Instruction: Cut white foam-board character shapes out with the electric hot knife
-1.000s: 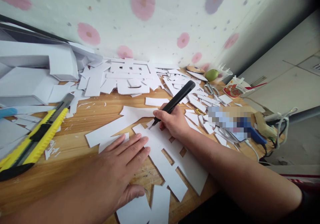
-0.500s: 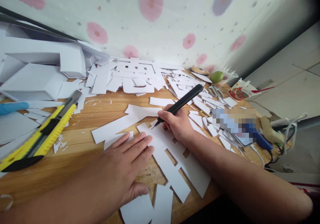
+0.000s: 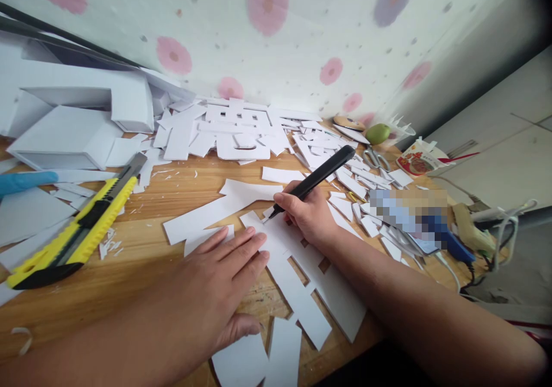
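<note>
My right hand (image 3: 311, 213) grips a slim black craft knife (image 3: 321, 172), its thin blade tip touching the upper end of a white foam board piece (image 3: 297, 283) with rectangular openings cut in it. My left hand (image 3: 230, 269) lies flat, palm down and fingers stretched out, with its fingertips on the left edge of that board. Under and beyond the left fingers lies a long white strip (image 3: 207, 214) with an angled end. Two more white offcuts (image 3: 282, 349) rest below the left thumb. Part of the cut board is hidden under my right hand and forearm.
A yellow utility knife (image 3: 81, 226) with its blade out lies at left, near a blue-handled tool (image 3: 28, 183). White scraps (image 3: 319, 145) cover the back. Scissors (image 3: 375, 160), a green fruit (image 3: 378, 134), a paper tub (image 3: 420, 157) and a blue-handled corded tool (image 3: 452, 243) are at right.
The whole view has shifted slightly to the right. Both hands keep nearly the same pose, and the knife tip remains at about the same spot on the board.
</note>
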Tool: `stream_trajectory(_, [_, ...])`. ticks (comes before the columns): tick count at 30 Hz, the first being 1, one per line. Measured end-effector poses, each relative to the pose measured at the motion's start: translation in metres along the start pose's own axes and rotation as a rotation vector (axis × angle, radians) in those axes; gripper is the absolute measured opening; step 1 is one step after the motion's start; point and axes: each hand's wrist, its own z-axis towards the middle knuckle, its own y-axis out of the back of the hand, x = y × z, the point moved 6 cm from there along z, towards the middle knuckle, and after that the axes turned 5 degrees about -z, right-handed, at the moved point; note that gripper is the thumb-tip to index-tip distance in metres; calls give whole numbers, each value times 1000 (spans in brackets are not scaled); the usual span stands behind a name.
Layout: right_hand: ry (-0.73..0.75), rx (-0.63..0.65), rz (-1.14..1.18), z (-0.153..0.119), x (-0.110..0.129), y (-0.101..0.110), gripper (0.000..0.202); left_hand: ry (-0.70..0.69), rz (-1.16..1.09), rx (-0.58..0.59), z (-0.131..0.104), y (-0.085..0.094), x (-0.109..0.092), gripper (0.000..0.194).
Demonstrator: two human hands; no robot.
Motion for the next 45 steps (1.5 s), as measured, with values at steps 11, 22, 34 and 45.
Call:
stream_trajectory(11, [66, -9, -139, -2, 10, -2, 34, -30, 27, -39, -2, 2, -2, 65])
stream_trajectory(22, [-19, -37, -138, 0, 7, 2, 33, -37, 33, 0, -3, -2, 1, 64])
stream_trajectory(34, [-8, -33, -55, 1, 2, 2, 29, -37, 39, 25, -1, -2, -1, 75])
stream_trajectory(45, [-39, -68, 189, 2, -16, 3, 38, -7, -27, 1, -4, -4, 1, 67])
